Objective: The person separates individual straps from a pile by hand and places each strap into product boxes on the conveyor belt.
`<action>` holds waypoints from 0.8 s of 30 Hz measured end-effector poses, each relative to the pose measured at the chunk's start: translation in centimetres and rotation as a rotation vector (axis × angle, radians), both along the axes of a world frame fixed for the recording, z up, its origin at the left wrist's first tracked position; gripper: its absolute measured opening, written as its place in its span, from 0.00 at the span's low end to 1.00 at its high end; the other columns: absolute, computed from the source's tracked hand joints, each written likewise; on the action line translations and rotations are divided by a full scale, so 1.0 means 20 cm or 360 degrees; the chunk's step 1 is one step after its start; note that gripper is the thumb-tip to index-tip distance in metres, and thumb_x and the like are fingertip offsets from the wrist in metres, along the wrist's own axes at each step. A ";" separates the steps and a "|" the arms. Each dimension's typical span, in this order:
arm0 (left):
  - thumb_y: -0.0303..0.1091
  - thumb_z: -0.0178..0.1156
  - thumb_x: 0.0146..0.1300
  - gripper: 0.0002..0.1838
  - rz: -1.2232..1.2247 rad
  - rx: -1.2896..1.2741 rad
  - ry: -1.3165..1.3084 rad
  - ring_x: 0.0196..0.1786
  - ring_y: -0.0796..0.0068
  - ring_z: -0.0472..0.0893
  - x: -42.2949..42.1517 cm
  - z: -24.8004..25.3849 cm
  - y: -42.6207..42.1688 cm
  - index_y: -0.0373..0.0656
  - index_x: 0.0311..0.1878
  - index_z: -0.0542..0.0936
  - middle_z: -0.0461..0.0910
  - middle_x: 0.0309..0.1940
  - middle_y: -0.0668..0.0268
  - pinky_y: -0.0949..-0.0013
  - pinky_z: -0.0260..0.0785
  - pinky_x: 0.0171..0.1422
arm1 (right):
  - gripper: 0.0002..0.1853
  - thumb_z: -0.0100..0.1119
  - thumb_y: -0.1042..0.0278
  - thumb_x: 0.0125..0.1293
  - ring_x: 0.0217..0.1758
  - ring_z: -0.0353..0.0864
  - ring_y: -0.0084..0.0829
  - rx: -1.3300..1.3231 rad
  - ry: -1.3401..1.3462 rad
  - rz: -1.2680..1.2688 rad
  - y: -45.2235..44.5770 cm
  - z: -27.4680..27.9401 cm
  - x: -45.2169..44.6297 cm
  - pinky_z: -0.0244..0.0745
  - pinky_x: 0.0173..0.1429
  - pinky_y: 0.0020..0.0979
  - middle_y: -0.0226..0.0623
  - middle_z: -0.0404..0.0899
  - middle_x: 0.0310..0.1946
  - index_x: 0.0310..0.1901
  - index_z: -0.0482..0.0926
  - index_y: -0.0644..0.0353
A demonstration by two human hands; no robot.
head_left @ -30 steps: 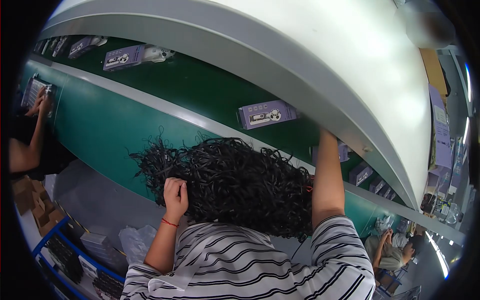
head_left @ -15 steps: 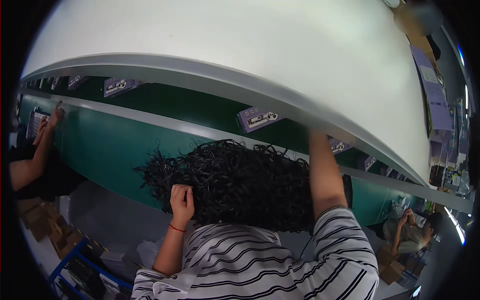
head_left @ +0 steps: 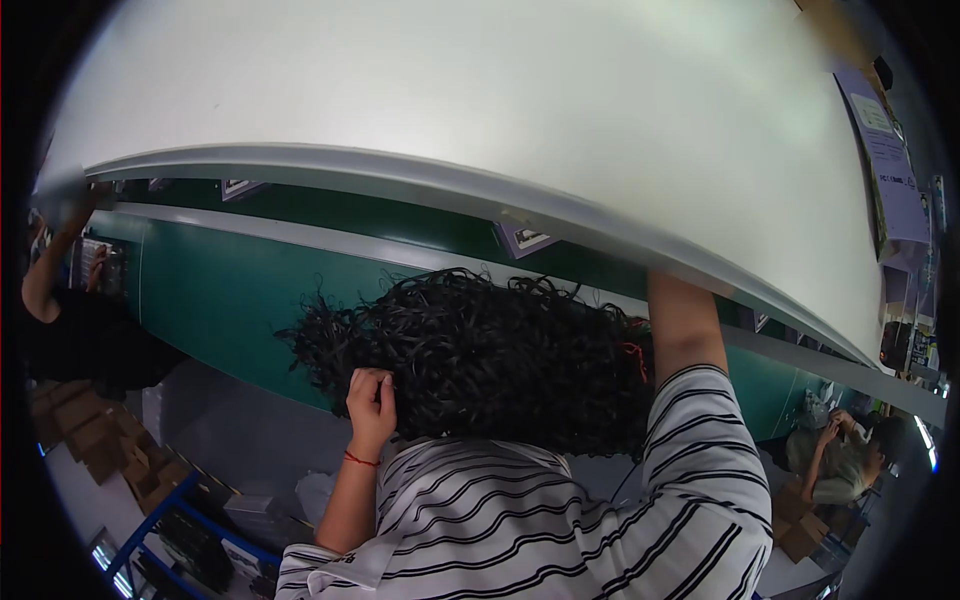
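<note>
A large mass of black curly strands [head_left: 480, 360] spreads in front of my chest, over the near part of the green work surface [head_left: 220, 270]. My left hand [head_left: 371, 398] is at its lower left edge, fingers curled closed; whatever may be inside them is hidden. A red band circles that wrist. My right forearm [head_left: 686, 318] reaches forward beneath the white shelf [head_left: 440, 90], whose edge hides the right hand. Left of that arm, a purple printed box [head_left: 522, 238] shows partly under the shelf edge.
Another purple box [head_left: 240, 188] sits farther left under the shelf. Purple packaging [head_left: 890, 170] stands at the far right. A person in black [head_left: 85, 335] works at left and another person [head_left: 838, 455] at right. Cardboard boxes [head_left: 95, 425] and a blue rack [head_left: 165, 505] are behind at lower left.
The view has shifted, so the shelf edge covers more of the purple boxes. My right arm appears farther right, still under the shelf. The left person's arm has risen to the shelf edge.
</note>
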State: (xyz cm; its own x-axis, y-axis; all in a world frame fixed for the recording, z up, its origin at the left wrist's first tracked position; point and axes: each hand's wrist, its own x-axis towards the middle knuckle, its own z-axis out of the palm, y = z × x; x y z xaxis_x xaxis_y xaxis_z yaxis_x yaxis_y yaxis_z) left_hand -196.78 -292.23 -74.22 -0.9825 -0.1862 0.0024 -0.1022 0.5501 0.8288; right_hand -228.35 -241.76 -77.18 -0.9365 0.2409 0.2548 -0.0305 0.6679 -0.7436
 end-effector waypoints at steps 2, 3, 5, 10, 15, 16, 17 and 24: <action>0.20 0.58 0.66 0.03 0.0092 0.0015 0.0005 0.40 0.56 0.80 -0.02 -0.02 -0.01 0.33 0.35 0.78 0.82 0.35 0.55 0.64 0.72 0.48 | 0.21 0.53 0.48 0.74 0.34 0.84 0.40 0.0036 0.0006 -0.0020 0.04 0.01 0.08 0.82 0.34 0.39 0.40 0.83 0.38 0.57 0.76 0.57; 0.20 0.58 0.66 0.03 0.0089 0.0016 0.0008 0.40 0.56 0.80 -0.02 -0.02 -0.01 0.33 0.35 0.78 0.82 0.35 0.55 0.64 0.72 0.48 | 0.21 0.53 0.48 0.74 0.34 0.84 0.40 0.0053 0.0008 -0.0026 0.05 0.01 0.10 0.82 0.34 0.39 0.40 0.83 0.37 0.56 0.76 0.57; 0.20 0.58 0.65 0.02 0.0042 0.0059 0.0003 0.41 0.55 0.80 -0.02 -0.05 0.00 0.34 0.36 0.79 0.82 0.35 0.55 0.62 0.72 0.48 | 0.21 0.53 0.48 0.74 0.33 0.84 0.40 0.0091 0.0005 -0.0041 0.05 0.02 0.07 0.82 0.34 0.39 0.41 0.83 0.37 0.56 0.76 0.57; 0.21 0.58 0.65 0.02 -0.0074 -0.0053 0.0044 0.41 0.55 0.80 -0.08 0.02 0.02 0.35 0.37 0.80 0.81 0.35 0.55 0.61 0.73 0.47 | 0.21 0.54 0.49 0.73 0.32 0.84 0.40 0.0147 0.0018 -0.0105 0.02 0.02 -0.06 0.82 0.32 0.39 0.41 0.84 0.36 0.56 0.76 0.57; 0.24 0.62 0.65 0.05 0.0042 0.0041 0.0018 0.42 0.58 0.82 -0.22 0.11 0.03 0.35 0.42 0.82 0.82 0.37 0.55 0.63 0.73 0.49 | 0.25 0.52 0.52 0.75 0.55 0.85 0.43 0.1307 -0.0698 0.0284 0.04 0.20 0.21 0.79 0.58 0.42 0.44 0.85 0.54 0.63 0.76 0.62; 0.24 0.64 0.64 0.05 -0.0088 0.0009 0.0085 0.43 0.58 0.82 -0.28 0.12 0.04 0.36 0.43 0.83 0.82 0.37 0.56 0.63 0.74 0.49 | 0.22 0.58 0.57 0.71 0.46 0.86 0.38 0.0887 -0.0548 0.0105 -0.04 0.25 0.33 0.79 0.52 0.39 0.40 0.86 0.45 0.59 0.78 0.63; 0.25 0.65 0.63 0.06 -0.0219 -0.0019 0.0150 0.43 0.57 0.82 -0.32 0.14 0.06 0.36 0.43 0.83 0.82 0.37 0.56 0.62 0.74 0.49 | 0.19 0.63 0.61 0.68 0.37 0.86 0.34 0.0469 -0.0403 -0.0074 -0.15 0.31 0.51 0.79 0.46 0.36 0.36 0.88 0.37 0.55 0.81 0.65; 0.31 0.67 0.61 0.06 -0.0888 -0.0174 0.0161 0.44 0.55 0.81 -0.46 0.32 0.20 0.39 0.39 0.85 0.84 0.37 0.59 0.59 0.73 0.50 | 0.12 0.62 0.72 0.70 0.30 0.76 0.17 -0.0440 -0.0492 0.0001 -0.57 0.55 1.36 0.74 0.35 0.22 0.29 0.81 0.34 0.53 0.81 0.64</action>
